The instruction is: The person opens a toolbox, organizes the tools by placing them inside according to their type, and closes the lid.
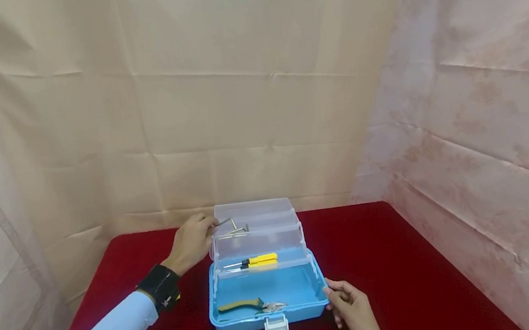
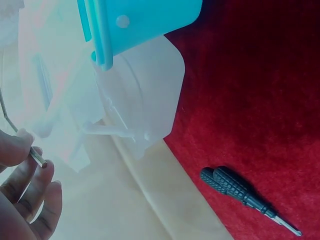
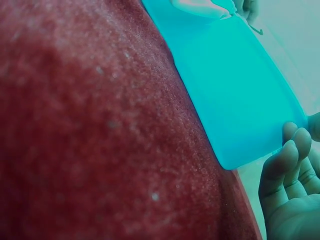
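Left hand (image 1: 192, 240): grip pinching thin L-shaped metal hex key (image 1: 224, 221) between thumb and fingertips, key at left end of translucent plastic upper tray (image 1: 275, 221). Can't tell if key touches tray. Right hand (image 1: 351, 303): grip pinching right front corner of open light-blue plastic toolbox (image 1: 247, 326), box on red cloth-covered worktop (image 1: 402, 279). Yellow-handled screwdrivers (image 1: 263, 258) in lower tray. Pliers with yellow-green handle (image 1: 238, 305) in box base, near front wall. Left wrist view: black-handled screwdrivers (image 2: 235, 185) on worktop, apart from box.
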The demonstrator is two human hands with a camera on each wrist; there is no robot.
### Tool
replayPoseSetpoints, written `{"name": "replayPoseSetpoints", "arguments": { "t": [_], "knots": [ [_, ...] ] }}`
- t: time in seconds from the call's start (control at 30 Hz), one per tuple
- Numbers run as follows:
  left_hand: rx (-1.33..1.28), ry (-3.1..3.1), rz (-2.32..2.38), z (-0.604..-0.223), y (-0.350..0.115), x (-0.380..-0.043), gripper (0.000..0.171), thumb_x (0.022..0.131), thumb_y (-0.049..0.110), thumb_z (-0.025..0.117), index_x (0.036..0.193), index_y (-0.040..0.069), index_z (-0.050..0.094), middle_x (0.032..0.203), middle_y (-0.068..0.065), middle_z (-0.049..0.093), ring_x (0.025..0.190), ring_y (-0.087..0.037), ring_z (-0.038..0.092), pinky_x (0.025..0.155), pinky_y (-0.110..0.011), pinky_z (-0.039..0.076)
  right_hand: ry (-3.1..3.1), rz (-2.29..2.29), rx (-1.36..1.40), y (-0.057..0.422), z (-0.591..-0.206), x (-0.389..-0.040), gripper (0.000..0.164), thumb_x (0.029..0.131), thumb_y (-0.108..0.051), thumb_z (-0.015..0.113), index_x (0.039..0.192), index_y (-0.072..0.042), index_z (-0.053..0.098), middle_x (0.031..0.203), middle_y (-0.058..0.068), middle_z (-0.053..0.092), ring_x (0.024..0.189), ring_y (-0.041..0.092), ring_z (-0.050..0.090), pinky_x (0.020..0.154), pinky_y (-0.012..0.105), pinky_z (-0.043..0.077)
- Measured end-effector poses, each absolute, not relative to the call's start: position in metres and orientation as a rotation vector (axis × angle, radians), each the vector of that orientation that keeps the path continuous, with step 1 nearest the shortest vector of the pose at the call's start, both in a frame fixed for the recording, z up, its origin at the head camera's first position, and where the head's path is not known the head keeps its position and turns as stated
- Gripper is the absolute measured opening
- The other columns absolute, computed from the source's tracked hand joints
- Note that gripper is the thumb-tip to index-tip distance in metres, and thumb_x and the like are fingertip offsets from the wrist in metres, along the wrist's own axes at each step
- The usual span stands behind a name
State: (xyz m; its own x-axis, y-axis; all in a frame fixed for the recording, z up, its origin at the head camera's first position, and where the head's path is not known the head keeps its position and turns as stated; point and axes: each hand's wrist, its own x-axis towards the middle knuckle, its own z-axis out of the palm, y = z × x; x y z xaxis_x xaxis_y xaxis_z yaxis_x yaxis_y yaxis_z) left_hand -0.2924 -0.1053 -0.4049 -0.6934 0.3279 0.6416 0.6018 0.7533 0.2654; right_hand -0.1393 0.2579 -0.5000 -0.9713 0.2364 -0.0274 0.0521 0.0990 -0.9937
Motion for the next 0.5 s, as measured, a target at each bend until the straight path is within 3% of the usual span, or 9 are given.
{"name": "replayPoseSetpoints", "arguments": {
  "t": [0.23,0.5],
  "knots": [
    [-0.743,-2.364,-0.607,-0.399,-0.102,-0.295,0.022,0.083,0.011,0.073,0.106,0.009,0.071,0.104,-0.006,0.062,0.090,-0.020,0.055,0.081,-0.037,0.053,-2.225,1.981,-0.301,0.259,-0.496,-0.139,0.050,0.079,-0.040,0.075,0.119,-0.011,0.064,0.080,0.017,0.063,0.052,0.016,0.049,0.044,0.030,0.046],
    [-0.773,-2.386,-0.626,-0.395,-0.093,-0.299,0.022,0.082,0.010,0.074,0.105,0.011,0.071,0.100,-0.001,0.062,0.085,-0.014,0.053,0.082,-0.032,0.052,-2.214,2.000,-0.328,0.262,-0.497,-0.137,0.051,0.079,-0.040,0.075,0.120,-0.011,0.063,0.080,0.018,0.063,0.051,0.016,0.048,0.044,0.030,0.045]
  ]
}}
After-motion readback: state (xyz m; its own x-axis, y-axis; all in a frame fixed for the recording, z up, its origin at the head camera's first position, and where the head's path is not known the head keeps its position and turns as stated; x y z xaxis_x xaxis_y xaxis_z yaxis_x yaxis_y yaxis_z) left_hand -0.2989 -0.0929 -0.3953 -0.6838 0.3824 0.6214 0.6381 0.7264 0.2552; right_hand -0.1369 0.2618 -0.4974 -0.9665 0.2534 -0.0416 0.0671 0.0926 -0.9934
